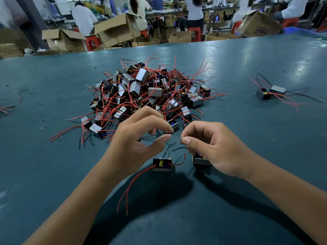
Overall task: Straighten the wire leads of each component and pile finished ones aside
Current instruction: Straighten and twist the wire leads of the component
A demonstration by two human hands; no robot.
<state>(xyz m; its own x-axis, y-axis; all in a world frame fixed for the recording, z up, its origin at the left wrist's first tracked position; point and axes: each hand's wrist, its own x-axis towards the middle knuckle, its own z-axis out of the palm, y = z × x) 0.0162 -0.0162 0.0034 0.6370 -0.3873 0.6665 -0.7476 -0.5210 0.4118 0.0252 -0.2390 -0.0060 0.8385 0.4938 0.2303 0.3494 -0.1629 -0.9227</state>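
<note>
On the dark teal table, just in front of the heap of untreated parts, a small metal-cased component with thin red and black wire leads is set upright. One black lead is pinched by the right hand, while the left hand is curled beside it, its grip unclear. The block is judged light and rigid, the leads soft and easily kinked, best taken near the tips.

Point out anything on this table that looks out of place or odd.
Nothing looks damaged or spilled. A few stray red wires lie at the table's far left edge, apart from the big component heap and the two components set aside on the right; what they belong to is cut off.
</note>
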